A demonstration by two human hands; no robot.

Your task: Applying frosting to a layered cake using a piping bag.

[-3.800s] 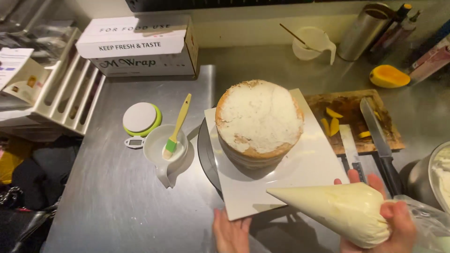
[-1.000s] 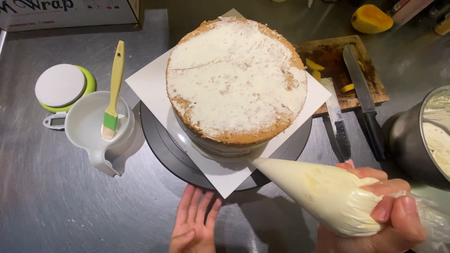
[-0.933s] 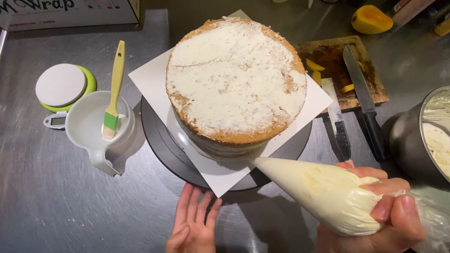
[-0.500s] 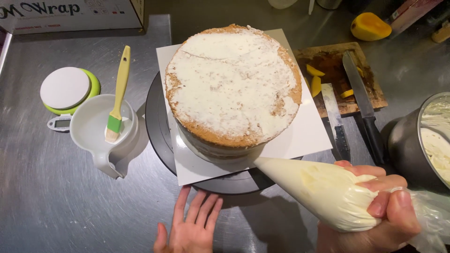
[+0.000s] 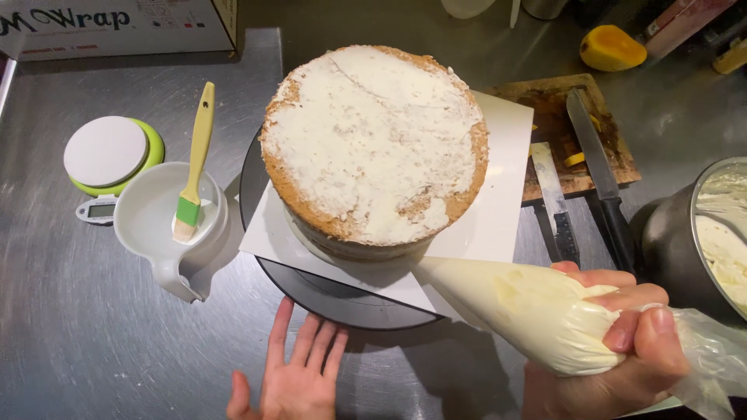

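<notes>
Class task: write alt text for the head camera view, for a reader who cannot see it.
A right hand grips a cream-filled piping bag, its tip at the base of a frosted round cake on a turntable. The open left hand touches the turntable's rim.

Under my flat left hand (image 5: 292,373) the black turntable (image 5: 311,292) has turned, swinging the square white board (image 5: 498,194) so its edges now run nearly parallel to the worktop's edges.

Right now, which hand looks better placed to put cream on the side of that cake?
Probably the right hand: it grips the piping bag, whose tip points at the cake base. The left hand lies open by the turntable.
</notes>
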